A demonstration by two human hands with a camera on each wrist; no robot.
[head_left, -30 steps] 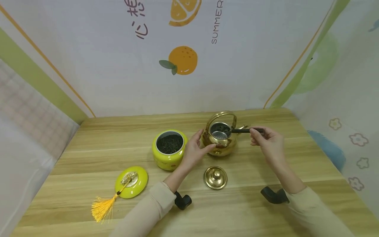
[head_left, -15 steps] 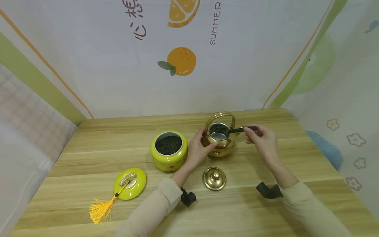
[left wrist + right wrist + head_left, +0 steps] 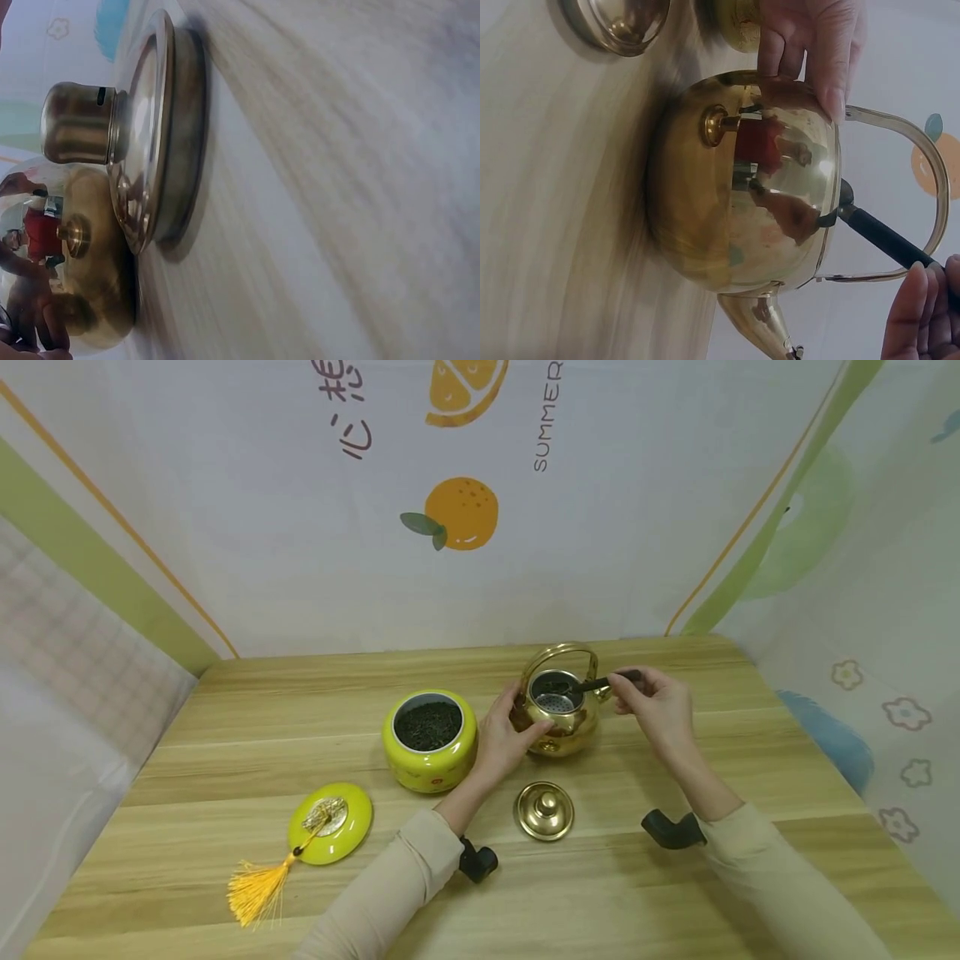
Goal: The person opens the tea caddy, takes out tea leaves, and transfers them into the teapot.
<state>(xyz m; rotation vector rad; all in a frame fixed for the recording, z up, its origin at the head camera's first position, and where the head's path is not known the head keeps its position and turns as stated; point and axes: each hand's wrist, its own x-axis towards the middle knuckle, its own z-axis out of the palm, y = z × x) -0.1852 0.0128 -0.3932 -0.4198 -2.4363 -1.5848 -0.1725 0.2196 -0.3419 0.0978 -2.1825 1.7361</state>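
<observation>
A golden teapot point(image 3: 573, 739) with an arched handle stands at the back right of the table, a perforated strainer point(image 3: 555, 703) inside its open mouth. My left hand point(image 3: 504, 743) holds the pot's left side, thumb on the front of the belly. Between the thumb and fingers of my right hand point(image 3: 658, 706) is the handle of a black spoon point(image 3: 885, 237); its head dips past the rim, partly hidden by the pot wall. Dark tea leaves show in the strainer. Left of the pot, a yellow-green jar point(image 3: 427, 770) is full of dark tea leaves point(image 3: 427, 727).
In front of the pot lies its golden lid point(image 3: 545, 812), large in the left wrist view. The yellow-green jar lid point(image 3: 339, 843) with a yellow tassel point(image 3: 258, 889) lies at front left. Black wrist mounts point(image 3: 477, 862) stick out by both sleeves. A printed curtain point(image 3: 600, 527) hangs behind the table.
My right hand has moved left toward the pot, and the spoon's handle now slants more steeply into the mouth. My left hand keeps its hold on the pot.
</observation>
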